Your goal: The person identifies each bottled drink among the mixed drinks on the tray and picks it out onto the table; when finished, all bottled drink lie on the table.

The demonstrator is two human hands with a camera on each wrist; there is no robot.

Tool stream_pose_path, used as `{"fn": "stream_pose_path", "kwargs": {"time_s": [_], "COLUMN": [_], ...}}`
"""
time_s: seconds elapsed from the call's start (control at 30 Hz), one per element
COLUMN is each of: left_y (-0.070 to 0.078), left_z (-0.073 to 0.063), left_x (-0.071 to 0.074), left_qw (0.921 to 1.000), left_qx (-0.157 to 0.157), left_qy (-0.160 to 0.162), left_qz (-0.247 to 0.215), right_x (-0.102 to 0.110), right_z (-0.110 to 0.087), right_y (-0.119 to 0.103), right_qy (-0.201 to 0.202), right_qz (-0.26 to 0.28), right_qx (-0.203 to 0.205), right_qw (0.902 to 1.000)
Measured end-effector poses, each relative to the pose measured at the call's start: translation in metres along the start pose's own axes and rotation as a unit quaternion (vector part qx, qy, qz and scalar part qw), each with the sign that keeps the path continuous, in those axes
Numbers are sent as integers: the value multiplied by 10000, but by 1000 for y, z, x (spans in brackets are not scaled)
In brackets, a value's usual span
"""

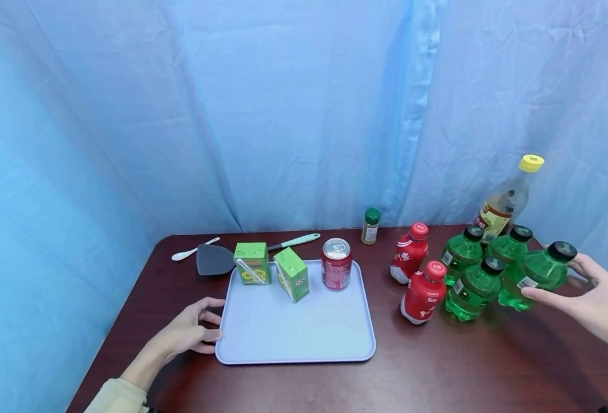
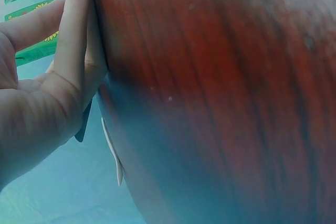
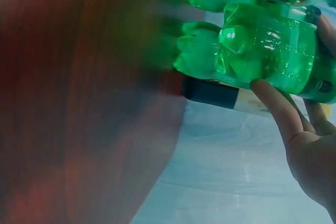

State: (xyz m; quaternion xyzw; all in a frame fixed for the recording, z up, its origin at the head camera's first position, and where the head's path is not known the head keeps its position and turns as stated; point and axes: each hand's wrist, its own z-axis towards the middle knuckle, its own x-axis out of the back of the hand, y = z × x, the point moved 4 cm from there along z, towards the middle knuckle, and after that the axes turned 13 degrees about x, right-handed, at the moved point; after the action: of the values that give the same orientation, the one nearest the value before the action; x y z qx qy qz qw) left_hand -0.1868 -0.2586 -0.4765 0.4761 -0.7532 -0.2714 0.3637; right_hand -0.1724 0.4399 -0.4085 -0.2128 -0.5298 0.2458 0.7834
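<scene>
On the right, my right hand (image 1: 593,292) holds a green soda bottle (image 1: 544,272) with a black cap, thumb on the near side and fingers behind. This bottle leans to the right, beside several matching green bottles (image 1: 473,292). In the right wrist view, the fingers lie along the held bottle (image 3: 268,48). My left hand (image 1: 193,327) touches the left rim of a pale lavender tray (image 1: 293,335) with its fingertips. On the tray's far part are two green drink cartons (image 1: 252,267), one turned at an angle, and a red can (image 1: 336,268).
Two red bottles (image 1: 421,295) stand between the tray and the green bottles. Behind are a yellow-capped bottle (image 1: 505,201) and a green-lidded spice jar (image 1: 370,226). A grey spatula (image 1: 214,260) and a white spoon (image 1: 185,254) lie behind the tray. Blue curtains (image 1: 304,115) surround the table.
</scene>
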Motion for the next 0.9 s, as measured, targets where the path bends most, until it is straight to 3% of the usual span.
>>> {"fn": "stream_pose_path", "kwargs": {"time_s": [0.23,0.57,0.73,0.9], "left_y": [-1,0,-1,-1], "left_z": [1,2,2,1], "left_x": [1,0,1,0], "left_qw": [10000,9999,10000,10000], "left_qx": [33,51,48,28], "left_qy": [43,92,85,20], "left_qz": [28,-11,11,11], "right_x": [-5,-13,-18,-22], "right_z": [-3,-2,-3,-2], "right_y": [6,14,19,22], "right_qy": [-460,-674,-804,-920], "right_qz": [-255,-75,-24,125], "right_qx": [-192,-175,23,575], "right_qw": [9984,9975,9968,9940]}}
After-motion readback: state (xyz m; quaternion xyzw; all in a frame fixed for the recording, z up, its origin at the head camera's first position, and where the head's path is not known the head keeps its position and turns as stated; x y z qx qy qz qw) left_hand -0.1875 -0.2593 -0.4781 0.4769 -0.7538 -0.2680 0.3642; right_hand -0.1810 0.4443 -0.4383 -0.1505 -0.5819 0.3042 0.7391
